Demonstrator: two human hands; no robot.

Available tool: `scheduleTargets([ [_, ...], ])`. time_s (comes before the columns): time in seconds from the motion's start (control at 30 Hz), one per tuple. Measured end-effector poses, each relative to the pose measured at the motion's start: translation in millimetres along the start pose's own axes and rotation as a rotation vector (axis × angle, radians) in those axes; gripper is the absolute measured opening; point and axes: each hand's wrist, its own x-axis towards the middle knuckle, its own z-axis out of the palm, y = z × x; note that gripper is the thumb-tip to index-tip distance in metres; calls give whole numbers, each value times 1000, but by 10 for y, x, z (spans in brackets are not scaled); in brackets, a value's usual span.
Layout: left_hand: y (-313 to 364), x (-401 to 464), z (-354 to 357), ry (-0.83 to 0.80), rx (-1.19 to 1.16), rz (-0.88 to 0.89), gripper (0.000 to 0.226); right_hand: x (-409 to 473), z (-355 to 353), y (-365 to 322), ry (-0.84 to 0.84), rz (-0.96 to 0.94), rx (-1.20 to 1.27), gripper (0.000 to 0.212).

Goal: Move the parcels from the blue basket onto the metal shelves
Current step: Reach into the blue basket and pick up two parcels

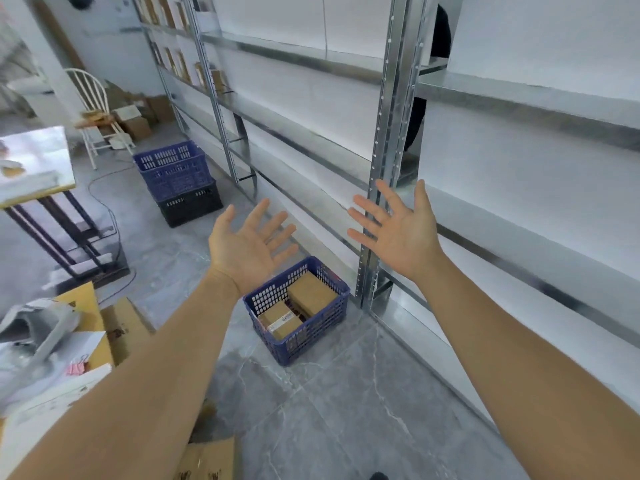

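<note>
A blue basket (313, 332) stands on the grey floor at the foot of the metal shelves (311, 133). Inside it lie brown cardboard parcels: a plain one (311, 294) toward the back and one with a white label (280, 320) toward the front. My left hand (247, 245) hovers palm up above the basket, fingers spread and holding nothing. My right hand (398, 230) is raised in front of a shelf upright (388, 133), also with fingers spread and holding nothing. The shelf boards near me carry nothing that I can see.
Another blue basket stacked on a black crate (180, 181) sits further along the shelves. A table (33, 164), a white chair (93, 109), cables and flattened cardboard boxes (114, 327) lie to the left. Far shelves hold several parcels (180, 64).
</note>
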Motion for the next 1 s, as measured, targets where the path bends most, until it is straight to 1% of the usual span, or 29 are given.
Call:
scheduleTargets([
  [0.23,-156,591,190,89,-52,46,63,902,-306,-253,-56,110,-19,76],
  [0.33,-170,782,163,166,-79,101,59,1222,-351,-276,-98,164,-28,78],
  [0.43,-140,965,37,242,-101,147,57,1532,-351,-214,-106,201,-49,78],
  [0.63,-18,1404,-306,331,-131,170,57,2134,-218,7,-124,262,-91,71],
  [0.83,241,2037,-677,376,-161,174,58,2856,40,229,-129,280,-144,66],
  [1.0,494,2487,-966,405,-171,160,58,3454,266,405,-108,295,-185,66],
])
